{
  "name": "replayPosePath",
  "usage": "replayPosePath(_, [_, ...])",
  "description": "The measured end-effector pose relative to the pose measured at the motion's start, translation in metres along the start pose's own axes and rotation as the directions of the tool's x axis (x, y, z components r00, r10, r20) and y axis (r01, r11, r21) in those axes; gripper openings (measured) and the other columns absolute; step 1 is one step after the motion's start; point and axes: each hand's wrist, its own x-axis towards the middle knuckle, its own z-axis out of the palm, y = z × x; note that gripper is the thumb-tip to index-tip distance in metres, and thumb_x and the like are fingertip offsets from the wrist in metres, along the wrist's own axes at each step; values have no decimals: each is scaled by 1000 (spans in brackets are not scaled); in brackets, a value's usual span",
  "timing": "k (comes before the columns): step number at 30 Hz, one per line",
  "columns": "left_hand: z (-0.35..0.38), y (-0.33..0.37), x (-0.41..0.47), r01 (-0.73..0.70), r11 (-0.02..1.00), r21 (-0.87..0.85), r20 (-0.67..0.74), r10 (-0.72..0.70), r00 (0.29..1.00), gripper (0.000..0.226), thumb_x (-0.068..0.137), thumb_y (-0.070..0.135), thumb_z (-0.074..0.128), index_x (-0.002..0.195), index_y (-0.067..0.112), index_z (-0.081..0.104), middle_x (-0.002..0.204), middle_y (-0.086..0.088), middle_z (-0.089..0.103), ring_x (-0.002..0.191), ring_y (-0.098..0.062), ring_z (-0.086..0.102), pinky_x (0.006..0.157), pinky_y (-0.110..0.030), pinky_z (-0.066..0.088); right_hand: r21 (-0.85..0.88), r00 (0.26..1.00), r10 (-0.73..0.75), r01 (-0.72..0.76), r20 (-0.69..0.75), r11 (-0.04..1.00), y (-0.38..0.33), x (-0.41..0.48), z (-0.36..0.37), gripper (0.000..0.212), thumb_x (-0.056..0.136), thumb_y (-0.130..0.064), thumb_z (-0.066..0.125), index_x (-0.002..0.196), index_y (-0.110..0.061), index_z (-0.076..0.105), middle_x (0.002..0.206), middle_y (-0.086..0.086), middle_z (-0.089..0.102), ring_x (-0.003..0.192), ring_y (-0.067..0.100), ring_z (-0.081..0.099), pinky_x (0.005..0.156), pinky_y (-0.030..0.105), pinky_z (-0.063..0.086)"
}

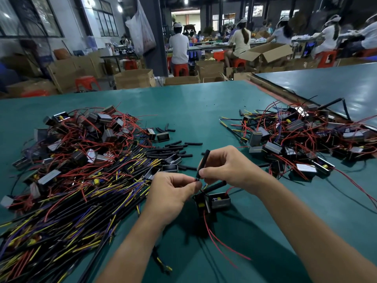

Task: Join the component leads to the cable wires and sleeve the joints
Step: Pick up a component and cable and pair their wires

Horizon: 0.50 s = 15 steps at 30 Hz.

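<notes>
Two heaps flank us on the table (193,103): cables (81,190) mixed with parts on our left, and what we judge to be joined units (295,139) on our right, so work passes across. Spare sleeves (175,148) lie between them, within easy reach. The component (220,201) sits just below our hands, its leads running up to them. Our left hand (169,193) pinches the wire joint to steady it. Our right hand (228,166) pinches a sleeve (204,162) upright above it, likely to slide it down over the joint.
</notes>
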Motion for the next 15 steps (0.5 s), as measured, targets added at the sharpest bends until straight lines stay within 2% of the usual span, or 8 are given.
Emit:
replayPosePath(3, [1, 2, 0, -28, 999, 31, -15, 28, 999, 12, 74, 5, 80, 67, 15, 77, 59, 2, 69, 50, -4, 54, 51, -17, 46, 5, 1000, -4, 4, 23, 1000, -1, -1, -4, 3, 83, 4, 69, 80, 5, 70, 67, 15, 66, 62, 22, 59, 64, 34, 52])
replayPosePath(6, [3, 5, -1, -33, 999, 16, -40, 34, 999, 13, 70, 4, 83, 67, 12, 74, 58, 1, 68, 52, -7, 57, 55, -23, 51, -14, 1000, -7, 7, 30, 1000, -2, -1, -7, 9, 83, 4, 69, 76, -2, 71, 64, 10, 66, 60, 19, 60, 63, 32, 52])
replayPosePath(11, [4, 6, -3, -58, 998, 36, -92, 61, 994, 18, 66, 3, 86, 72, 3, 69, 64, -15, 70, 54, -17, 59, 57, -35, 54, 14, 999, 3, -4, 47, 1000, -1, -1, -6, 12, 83, 4, 70, 76, -5, 72, 63, 6, 67, 59, 17, 61, 63, 28, 53])
replayPosePath(13, [3, 6, -2, -71, 996, 59, -107, 77, 991, 20, 66, 4, 86, 73, 3, 67, 66, -17, 69, 54, -18, 59, 57, -35, 53, 25, 999, 5, -6, 46, 1000, -2, 0, -7, 10, 83, 3, 70, 77, -4, 72, 66, 9, 69, 60, 18, 62, 65, 31, 54])
replayPosePath(15, [3, 7, -3, -81, 994, 67, -117, 89, 989, 23, 67, 5, 86, 75, 3, 64, 66, -16, 69, 55, -18, 58, 58, -35, 53, 37, 999, 11, -13, 53, 999, -3, 0, -9, 11, 84, 3, 71, 76, -5, 72, 67, 8, 70, 60, 16, 63, 63, 27, 55])
